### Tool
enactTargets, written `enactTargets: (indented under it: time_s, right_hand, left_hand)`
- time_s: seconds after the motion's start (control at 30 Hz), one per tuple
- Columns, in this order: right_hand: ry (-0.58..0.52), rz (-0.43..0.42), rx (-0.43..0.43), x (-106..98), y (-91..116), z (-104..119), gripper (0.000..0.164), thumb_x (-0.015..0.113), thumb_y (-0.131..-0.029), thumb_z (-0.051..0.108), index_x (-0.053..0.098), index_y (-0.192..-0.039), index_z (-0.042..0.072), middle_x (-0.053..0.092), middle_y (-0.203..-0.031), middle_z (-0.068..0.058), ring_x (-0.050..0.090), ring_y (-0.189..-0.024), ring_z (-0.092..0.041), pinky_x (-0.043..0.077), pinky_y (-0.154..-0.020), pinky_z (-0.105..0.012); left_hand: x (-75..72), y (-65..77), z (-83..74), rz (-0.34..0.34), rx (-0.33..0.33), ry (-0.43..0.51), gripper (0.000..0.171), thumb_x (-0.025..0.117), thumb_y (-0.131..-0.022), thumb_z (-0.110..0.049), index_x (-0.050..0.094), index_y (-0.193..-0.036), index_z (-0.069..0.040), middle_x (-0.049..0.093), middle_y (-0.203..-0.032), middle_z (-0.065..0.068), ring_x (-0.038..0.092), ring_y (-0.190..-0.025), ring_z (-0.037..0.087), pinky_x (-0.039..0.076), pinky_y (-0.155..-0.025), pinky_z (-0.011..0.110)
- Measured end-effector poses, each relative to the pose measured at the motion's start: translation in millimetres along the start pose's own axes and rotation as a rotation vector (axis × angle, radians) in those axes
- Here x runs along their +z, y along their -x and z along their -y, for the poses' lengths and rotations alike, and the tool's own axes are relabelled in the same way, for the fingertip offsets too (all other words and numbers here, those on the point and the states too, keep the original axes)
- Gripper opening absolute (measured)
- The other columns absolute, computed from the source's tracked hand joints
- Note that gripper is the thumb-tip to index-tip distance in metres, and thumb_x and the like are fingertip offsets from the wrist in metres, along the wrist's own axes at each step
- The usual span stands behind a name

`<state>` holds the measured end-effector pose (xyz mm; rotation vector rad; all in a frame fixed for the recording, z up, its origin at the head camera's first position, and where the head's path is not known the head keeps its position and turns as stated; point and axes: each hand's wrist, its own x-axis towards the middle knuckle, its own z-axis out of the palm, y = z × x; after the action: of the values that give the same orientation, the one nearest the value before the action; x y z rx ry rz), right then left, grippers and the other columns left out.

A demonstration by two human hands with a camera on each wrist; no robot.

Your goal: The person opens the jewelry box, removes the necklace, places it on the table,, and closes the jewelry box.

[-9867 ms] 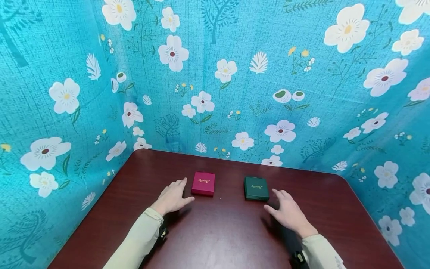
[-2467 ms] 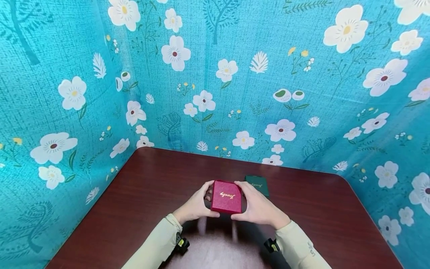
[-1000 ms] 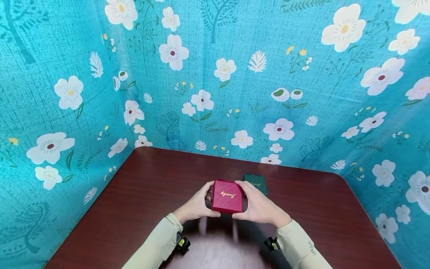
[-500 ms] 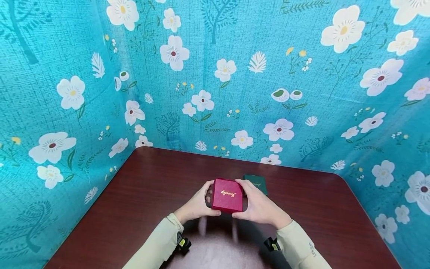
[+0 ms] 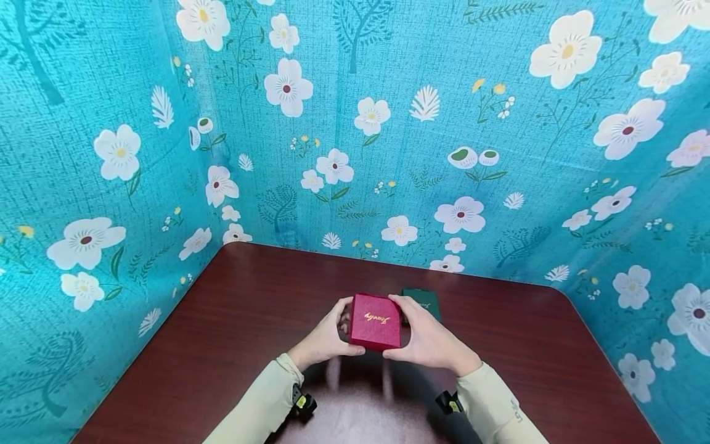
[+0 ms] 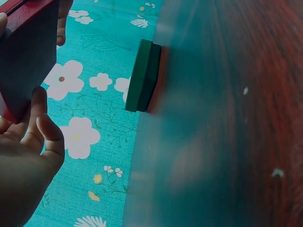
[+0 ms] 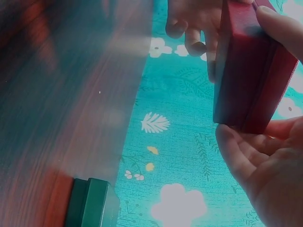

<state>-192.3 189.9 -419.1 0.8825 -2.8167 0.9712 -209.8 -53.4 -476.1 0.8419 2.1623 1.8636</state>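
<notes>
Left hand (image 5: 320, 340), right hand (image 5: 431, 340): fingers clamped on square, crimson, cardboard-like box (image 5: 375, 332). Holding step, apparently; next move needs even grip.

Blue floral cloth (image 5: 333, 123) behind red-brown table (image 5: 527, 351)

From the wearer's head, one camera faces forward and down, far enough back to take in the desk (image 5: 249, 302), the left grip (image 5: 326, 338), the right grip (image 5: 431, 340) and the floral cloth (image 5: 333, 123) beyond. Each wrist camera sits close and low, looking across the desk toward that cloth, the pictures tipped sideways in opposite directions. All three share the red box (image 5: 375, 322) and the green box (image 5: 428, 299).
</notes>
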Motion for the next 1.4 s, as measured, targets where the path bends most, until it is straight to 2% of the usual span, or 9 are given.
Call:
enactTargets:
  time_s: [0.2, 0.43, 0.67, 0.73, 0.97, 1.2, 1.4]
  right_hand:
    - [0.008, -0.02, -0.007, 1, 0, -1, 0.103, 0.09, -0.057, 0.038, 0.034, -0.141, 0.017, 0.042, -0.125, 0.014, 0.044, -0.11, -0.008, 0.051, -0.074, -0.024]
    - [0.006, -0.01, -0.001, 0, 0, 0, 0.103, 0.089, -0.057, 0.042, 0.035, -0.141, 0.017, 0.042, -0.125, 0.013, 0.043, -0.111, -0.009, 0.052, -0.074, -0.026]
    - [0.002, -0.007, 0.01, -1, 1, 0, 0.104, 0.088, -0.057, 0.043, 0.034, -0.142, 0.015, 0.043, -0.125, 0.013, 0.044, -0.11, -0.009, 0.051, -0.074, -0.025]
    - [0.003, -0.009, 0.009, -1, 1, 0, 0.105, 0.088, -0.057, 0.043, 0.034, -0.142, 0.014, 0.043, -0.125, 0.013, 0.043, -0.11, -0.009, 0.051, -0.074, -0.025]
    - [-0.034, -0.009, 0.021, -3, 2, 2, 0.104, 0.088, -0.057, 0.042, 0.035, -0.142, 0.016, 0.043, -0.125, 0.013, 0.043, -0.111, -0.01, 0.051, -0.075, -0.025]
    - [-0.073, -0.013, 0.043, -7, 5, 0, 0.105, 0.088, -0.056, 0.044, 0.033, -0.142, 0.022, 0.042, -0.126, 0.013, 0.043, -0.113, -0.011, 0.051, -0.073, -0.024]
    - [-0.07, -0.03, 0.053, -9, 9, -4, 0.105, 0.09, -0.056, 0.04, 0.033, -0.142, 0.021, 0.043, -0.126, 0.01, 0.045, -0.111, -0.013, 0.052, -0.071, -0.025]
  left_hand:
    - [-0.2, -0.3, 0.1, -0.004, -0.002, -0.026, 0.088, 0.083, -0.07, -0.016, 0.03, -0.14, -0.013, 0.051, -0.118, 0.006, 0.052, -0.098, 0.022, 0.048, -0.082, 0.033]
    - [-1.0, -0.4, -0.9, 0.006, -0.04, -0.073, 0.089, 0.082, -0.07, -0.012, 0.029, -0.141, -0.01, 0.048, -0.122, 0.005, 0.051, -0.102, 0.02, 0.048, -0.084, 0.033]
    - [-2.1, 5.9, -30.9, 0.023, -0.015, -0.061, 0.086, 0.081, -0.071, -0.012, 0.03, -0.139, -0.002, 0.05, -0.118, 0.007, 0.052, -0.098, 0.019, 0.048, -0.083, 0.033]
    - [-1.5, 6.9, -33.0, 0.014, -0.011, -0.068, 0.086, 0.082, -0.071, -0.012, 0.031, -0.139, -0.002, 0.051, -0.118, 0.007, 0.052, -0.098, 0.019, 0.048, -0.083, 0.033]
    - [-1.1, 8.3, -35.1, 0.004, -0.023, -0.088, 0.084, 0.08, -0.072, -0.011, 0.032, -0.14, -0.003, 0.05, -0.121, 0.008, 0.051, -0.1, 0.02, 0.048, -0.083, 0.034]
    - [-2.1, 9.0, -33.8, 0.0, -0.011, -0.158, 0.088, 0.08, -0.07, -0.014, 0.031, -0.142, -0.003, 0.049, -0.119, 0.011, 0.049, -0.096, 0.022, 0.046, -0.081, 0.033]
    - [-3.8, 9.7, -31.8, -0.012, -0.008, -0.142, 0.083, 0.079, -0.07, -0.01, 0.032, -0.138, -0.002, 0.048, -0.118, 0.01, 0.048, -0.099, 0.024, 0.046, -0.083, 0.039]
